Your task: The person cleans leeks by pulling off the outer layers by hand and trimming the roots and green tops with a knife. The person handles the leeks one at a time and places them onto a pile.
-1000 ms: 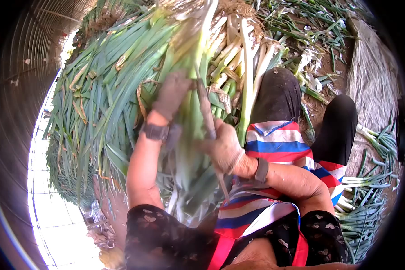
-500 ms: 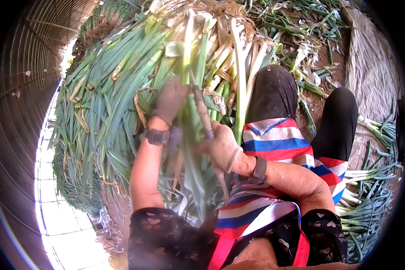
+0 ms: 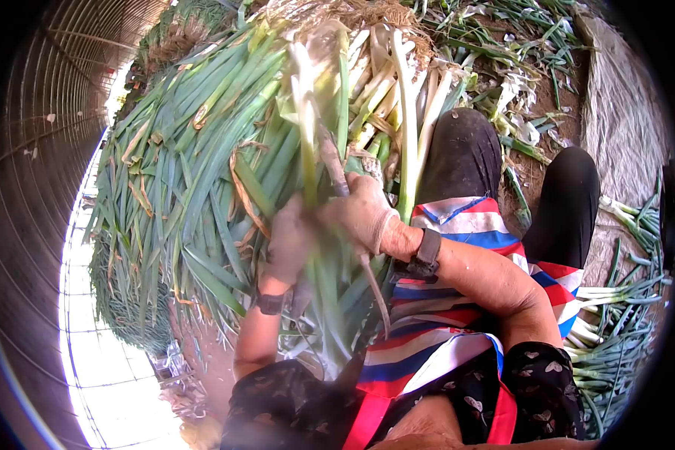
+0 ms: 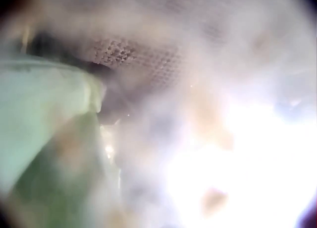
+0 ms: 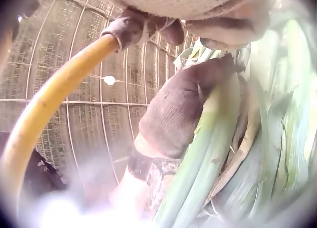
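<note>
My gloved left hand (image 3: 289, 238) grips a leek (image 3: 305, 127) whose white end points up. Curled round a thin rod-like tool (image 3: 332, 159), my gloved right hand (image 3: 362, 214) lies just right of the left, and the two nearly meet. A yellow hose (image 5: 52, 97) runs into the right hand's grip (image 5: 198, 2) in the right wrist view. There the left hand (image 5: 171, 109) holds the green stalks (image 5: 210, 139) from the side. Blurred glove fabric (image 4: 148, 62) and a pale green leaf (image 4: 44, 101) fill part of the left wrist view.
A large heap of leeks (image 3: 195, 150) spreads left and ahead. My knees (image 3: 461, 154) and striped apron (image 3: 465, 232) are at the right. More leeks (image 3: 615, 345) lie far right, below a grey sheet (image 3: 619, 112). A curved ribbed wall (image 3: 37, 150) stands left.
My left hand has come down along the leek to beside the right hand. The right hand has shifted slightly up and still holds the tool.
</note>
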The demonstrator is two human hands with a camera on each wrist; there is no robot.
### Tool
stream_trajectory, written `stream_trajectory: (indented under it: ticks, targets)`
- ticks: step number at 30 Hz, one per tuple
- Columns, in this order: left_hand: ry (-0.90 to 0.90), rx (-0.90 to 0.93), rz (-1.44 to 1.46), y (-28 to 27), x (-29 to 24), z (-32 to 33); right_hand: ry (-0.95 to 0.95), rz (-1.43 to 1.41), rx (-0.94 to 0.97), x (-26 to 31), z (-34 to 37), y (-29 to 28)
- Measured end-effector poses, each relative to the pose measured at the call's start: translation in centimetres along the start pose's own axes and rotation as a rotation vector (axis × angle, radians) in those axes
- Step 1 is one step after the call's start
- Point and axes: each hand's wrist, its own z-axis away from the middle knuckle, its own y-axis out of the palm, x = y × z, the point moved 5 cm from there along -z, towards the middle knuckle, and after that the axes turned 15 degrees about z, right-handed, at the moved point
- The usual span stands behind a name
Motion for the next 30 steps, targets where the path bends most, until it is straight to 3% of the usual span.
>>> stream_trajectory:
  ticks: [2,7,10,12,14,17,21,27,30]
  targets:
    - [-0.157,0.026,-0.080,0.7,-2.4,1.0,-0.028,0.051,-0.017,0.3,-0.7,-0.2]
    - [-0.069,-0.005,-0.145,0.8,-2.1,3.6,-0.101,0.148,-0.109,1.1,-4.3,-1.0]
    - [-0.053,0.000,-0.272,0.7,-2.1,4.5,-0.019,0.134,0.026,2.3,-5.4,-1.6]
    - [-0.117,-0.029,-0.114,0.6,-1.8,4.8,-0.040,0.189,0.073,3.5,-6.0,-2.3]
    - [-0.241,-0.081,0.297,0.7,-1.2,5.0,-0.010,0.178,0.120,4.2,-6.3,-2.7]
    - [-0.212,-0.224,0.351,-1.3,-1.0,5.6,-0.024,0.147,0.067,4.2,-4.9,-3.4]
    - [-0.261,-0.276,0.574,-2.8,0.2,5.9,-0.065,0.194,0.077,1.8,-3.7,-2.0]
    - [-0.243,-0.220,0.501,-1.5,-1.2,5.3,-0.146,0.142,0.176,1.4,-1.5,-1.8]
    - [-0.243,0.036,0.621,1.2,-5.2,3.2,-0.180,0.038,0.076,1.8,0.2,-2.8]
